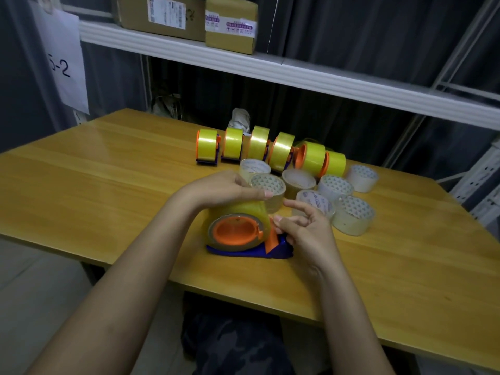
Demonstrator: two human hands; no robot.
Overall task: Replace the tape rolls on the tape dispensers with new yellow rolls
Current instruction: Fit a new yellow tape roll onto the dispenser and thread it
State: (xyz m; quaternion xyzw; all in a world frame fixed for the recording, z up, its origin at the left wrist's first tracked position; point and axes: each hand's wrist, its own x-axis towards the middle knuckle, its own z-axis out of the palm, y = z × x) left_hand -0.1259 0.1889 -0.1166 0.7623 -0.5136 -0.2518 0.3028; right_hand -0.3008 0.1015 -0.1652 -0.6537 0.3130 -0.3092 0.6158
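Note:
A tape dispenser (244, 246) with a blue base and an orange hub stands on the wooden table (108, 190) near its front edge, carrying a yellow roll (244, 212). My left hand (224, 189) lies over the top of that roll and grips it. My right hand (303, 228) pinches the tape end at the dispenser's orange front part, with the other fingers spread. Behind stands a row of several dispensers (207, 147) loaded with yellow rolls. Several clear tape rolls (351, 215) lie flat between the row and my hands.
A white metal shelf (270, 69) runs above the table's back edge with cardboard boxes (230, 24) on it. A paper sign (66, 63) hangs at the left. A crumpled white item (240, 117) lies behind the row. Shelf uprights (476, 182) stand at the right.

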